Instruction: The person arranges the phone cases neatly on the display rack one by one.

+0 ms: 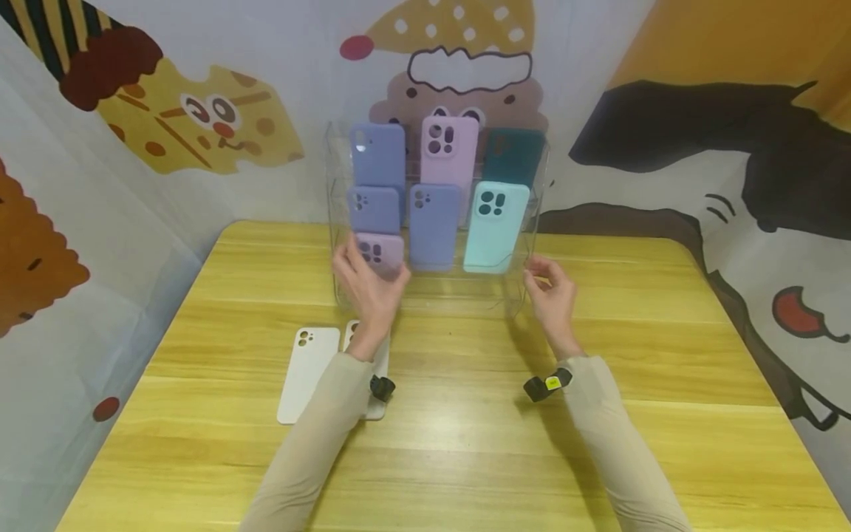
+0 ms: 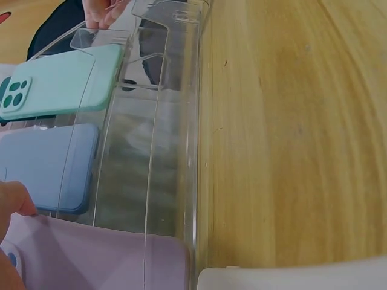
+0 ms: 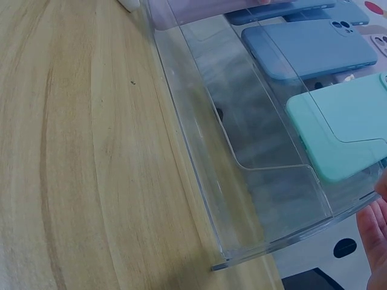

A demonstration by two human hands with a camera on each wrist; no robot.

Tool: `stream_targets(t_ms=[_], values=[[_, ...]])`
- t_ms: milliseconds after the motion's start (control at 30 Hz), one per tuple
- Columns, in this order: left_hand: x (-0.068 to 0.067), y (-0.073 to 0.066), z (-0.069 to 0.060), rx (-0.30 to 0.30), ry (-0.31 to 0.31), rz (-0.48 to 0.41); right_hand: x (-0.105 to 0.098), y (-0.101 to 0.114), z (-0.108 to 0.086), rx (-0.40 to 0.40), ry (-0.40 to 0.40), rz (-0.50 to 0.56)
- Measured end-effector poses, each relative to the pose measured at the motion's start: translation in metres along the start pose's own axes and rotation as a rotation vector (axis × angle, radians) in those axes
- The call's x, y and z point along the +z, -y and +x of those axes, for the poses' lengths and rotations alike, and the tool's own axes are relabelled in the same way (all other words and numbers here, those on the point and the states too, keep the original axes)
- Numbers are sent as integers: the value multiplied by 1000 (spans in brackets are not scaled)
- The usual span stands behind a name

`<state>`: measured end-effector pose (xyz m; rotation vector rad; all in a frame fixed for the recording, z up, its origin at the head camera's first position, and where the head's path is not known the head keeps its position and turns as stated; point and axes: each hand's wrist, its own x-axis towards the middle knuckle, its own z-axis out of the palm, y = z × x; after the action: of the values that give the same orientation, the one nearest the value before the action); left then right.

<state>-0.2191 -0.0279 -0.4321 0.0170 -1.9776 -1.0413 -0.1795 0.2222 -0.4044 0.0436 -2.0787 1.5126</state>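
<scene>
A clear tiered display stand [image 1: 459,295] holds several phone cases. My left hand [image 1: 368,292] grips a pale purple phone case [image 1: 394,250] by its sides at the front left tier; its lower end lies inside the clear front lip in the left wrist view. On the opposite side, my right hand [image 1: 552,292] pinches the stand's right side wall, fingers on either face of it in the right wrist view. In the middle tier are a small-looking blue case [image 1: 379,207], another blue case [image 1: 433,229] and a mint case [image 1: 497,229].
Blue [image 1: 379,159], pink [image 1: 459,159] and dark teal [image 1: 515,159] cases fill the back tier. Two white cases lie on the wooden table [image 1: 465,443]: one white case [image 1: 309,377] left of my forearm, another [image 1: 380,369] partly beneath it. A cartoon-printed cloth [image 1: 266,44] hangs behind.
</scene>
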Motion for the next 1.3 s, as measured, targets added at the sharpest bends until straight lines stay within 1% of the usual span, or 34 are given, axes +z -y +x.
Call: stream_targets(t_ms=[167,267,367,433,500,667,733,867,967,1067,1133,1200,1300], values=[[-1,-1,0,-16,20,29,0,1,0,-1,0,-5],[-4,-2,0,-29,48,44,0,1,0,1,2,-3],[-9,-5,0,-39,80,63,0,1,-1,3,3,-4],[-14,-7,1,-43,98,79,0,1,-1,5,3,-2],[-21,-8,3,-41,116,76,0,1,-1,6,1,-4],[-40,-9,8,-19,159,39,0,2,-1,9,-2,-1],[-48,-8,10,-19,180,32,0,2,-1,9,0,-1],[-61,-7,12,-39,243,30,-1,2,-1,11,1,-6],[-70,-3,11,-37,287,65,-1,3,-1,11,3,-14],[-78,3,10,-23,335,109,-1,3,-1,11,6,-19],[-84,6,8,-27,382,136,0,3,-1,15,6,-15],[-89,10,7,-46,438,163,-1,3,-1,20,7,-12],[-97,17,5,-108,551,219,-1,3,-1,23,6,-9]])
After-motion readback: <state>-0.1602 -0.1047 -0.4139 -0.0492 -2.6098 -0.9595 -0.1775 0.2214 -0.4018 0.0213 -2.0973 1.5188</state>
